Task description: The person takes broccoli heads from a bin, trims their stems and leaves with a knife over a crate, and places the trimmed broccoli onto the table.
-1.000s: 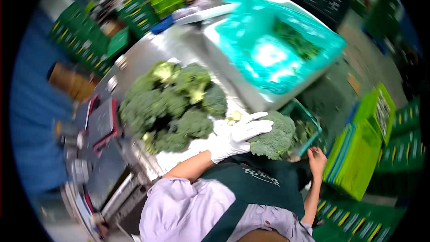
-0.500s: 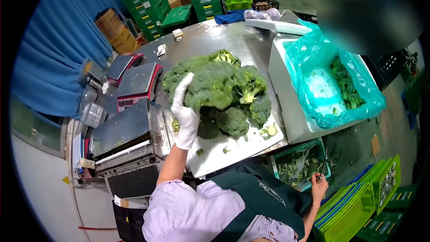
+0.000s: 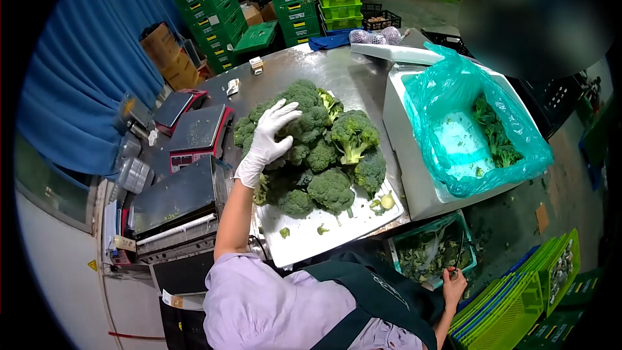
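Observation:
My left hand, in a white glove, lies over the left side of a pile of broccoli. Its fingers and thumb curve around a broccoli head near the top; the palm side is hidden. Beneath the pile lies a white board with small broccoli bits and cut stem pieces. My bare right hand is closed on the handle of a knife, low at the right. The blade points up over a crate of green trimmings.
Right of the pile stands a white foam box lined with a teal bag, broccoli along its right side. Scales and a wrapping machine are at left. Green crates lean at lower right; more crates are stacked behind.
The broccoli by my left hand was blurred by motion and is now still on the pile. My left hand has turned, its fingers now reaching over the top. My right hand keeps the knife low.

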`<state>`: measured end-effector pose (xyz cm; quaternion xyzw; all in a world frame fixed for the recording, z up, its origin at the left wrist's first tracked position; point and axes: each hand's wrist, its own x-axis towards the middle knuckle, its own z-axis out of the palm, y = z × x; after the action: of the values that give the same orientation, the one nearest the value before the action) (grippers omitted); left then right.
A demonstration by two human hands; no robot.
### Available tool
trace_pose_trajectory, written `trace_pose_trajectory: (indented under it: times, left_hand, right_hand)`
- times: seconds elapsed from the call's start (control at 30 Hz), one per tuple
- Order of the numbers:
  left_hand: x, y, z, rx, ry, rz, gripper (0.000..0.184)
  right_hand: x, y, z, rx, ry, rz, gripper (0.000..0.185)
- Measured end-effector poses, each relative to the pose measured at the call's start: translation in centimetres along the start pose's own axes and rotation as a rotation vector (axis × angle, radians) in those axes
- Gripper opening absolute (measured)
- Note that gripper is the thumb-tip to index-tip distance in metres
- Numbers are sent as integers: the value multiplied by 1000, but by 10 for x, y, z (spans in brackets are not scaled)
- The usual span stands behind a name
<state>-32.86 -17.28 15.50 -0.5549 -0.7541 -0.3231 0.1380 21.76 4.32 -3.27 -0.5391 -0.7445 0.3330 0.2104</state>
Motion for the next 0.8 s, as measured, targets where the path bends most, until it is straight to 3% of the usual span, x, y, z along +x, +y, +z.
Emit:
trace_pose_trajectory:
  times: [0.03,0.17,0.27,0.4,0.53,0.7,0.8]
  left_hand:
    - [1,5,-4,-155,99,-59,48]
    - [14,-4,-10,-282,419,-312,35]
    - [38,8,-12,-432,394,-451,28]
    - [94,43,23,-497,143,-302,28]
    - [161,114,78,-564,-239,-100,27]
    - [235,178,200,-198,-540,421,28]
    - [271,204,292,16,-770,556,38]
  right_hand:
    - [-2,-6,-1,8,-1,11,27]
    - [1,-6,-2,-39,-25,50,26]
    - [2,6,5,38,28,7,21]
    - [-1,3,0,-48,7,44,20]
    - [-4,12,-1,59,51,96,18]
    - [-15,16,-9,74,122,216,19]
    - [-25,14,-14,29,176,277,20]
